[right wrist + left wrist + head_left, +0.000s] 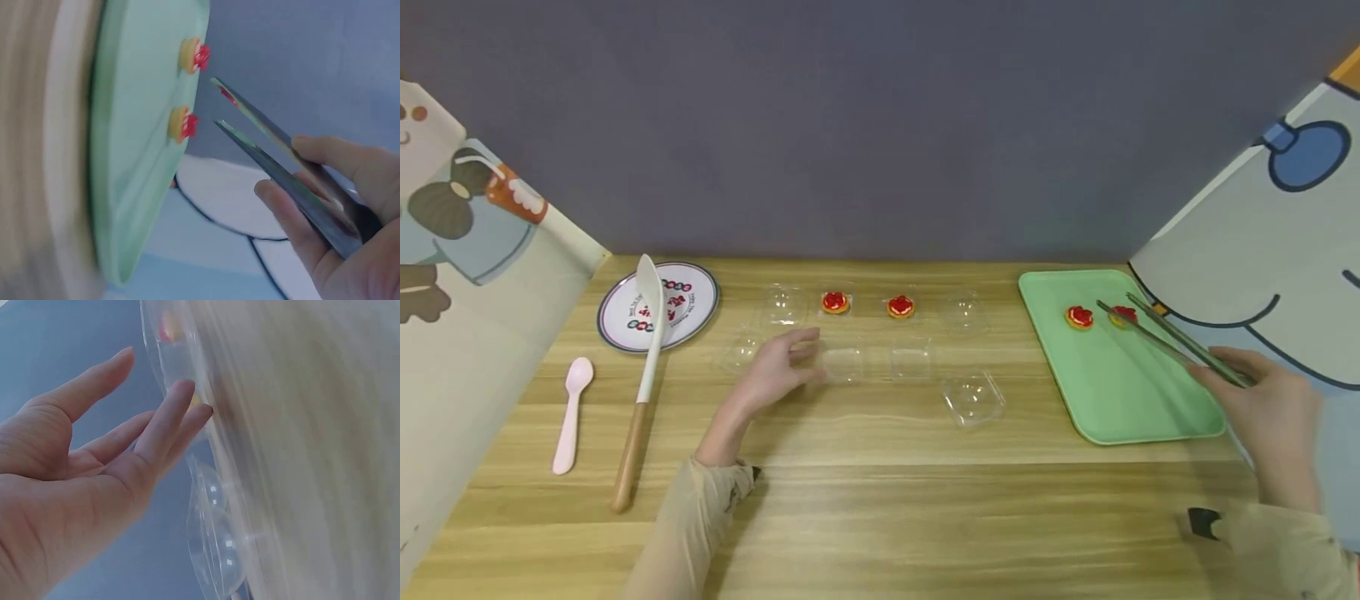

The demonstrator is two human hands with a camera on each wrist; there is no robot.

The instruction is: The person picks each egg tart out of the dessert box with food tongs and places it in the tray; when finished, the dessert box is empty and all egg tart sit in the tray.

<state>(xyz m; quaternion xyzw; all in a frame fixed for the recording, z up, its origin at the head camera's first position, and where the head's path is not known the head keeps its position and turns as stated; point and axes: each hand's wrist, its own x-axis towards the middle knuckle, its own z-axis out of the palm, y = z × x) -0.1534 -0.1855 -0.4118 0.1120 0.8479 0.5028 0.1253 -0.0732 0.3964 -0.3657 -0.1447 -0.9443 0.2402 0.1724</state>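
My right hand (1273,408) holds metal tweezers (294,175) between thumb and fingers, their tips spread apart above the green tray (1127,408). Two small tarts with red topping lie on the tray: the left tart (1079,317) and the right tart (1123,316), partly behind the tweezers. My left hand (775,371) hovers with loosely bent fingers beside a clear plastic case (842,365), holding nothing. Two more tarts, one (835,302) and another (901,307), sit in clear cases in the back row. Clear domed cases (215,544) show below the left hand in the left wrist view.
At the left a patterned plate (625,304) lies under a long spoon (643,392) with a wooden handle. A small pink spoon (572,417) is beside it. More clear cases, such as one (973,398) near the tray, stand on the wooden table (880,517). Dark panel (880,125) behind.
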